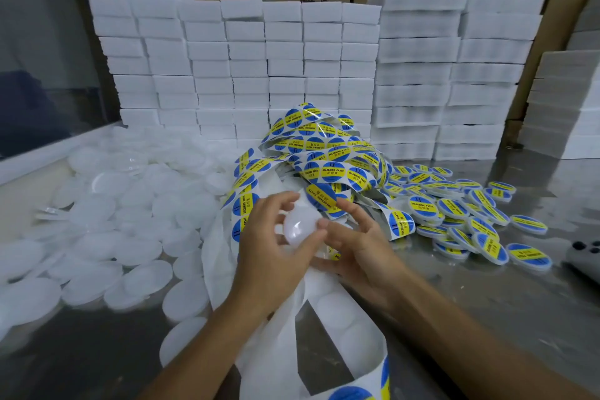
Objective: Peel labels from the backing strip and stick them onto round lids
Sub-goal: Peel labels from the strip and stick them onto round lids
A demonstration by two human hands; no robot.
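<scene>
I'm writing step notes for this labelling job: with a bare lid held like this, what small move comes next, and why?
Probably peel the next label off the backing strip. The left hand grips a bare white lid with no label on it yet, and the right hand pinches the lid's edge, its fingertips just below that label, so it seems best placed to reach it.
</scene>
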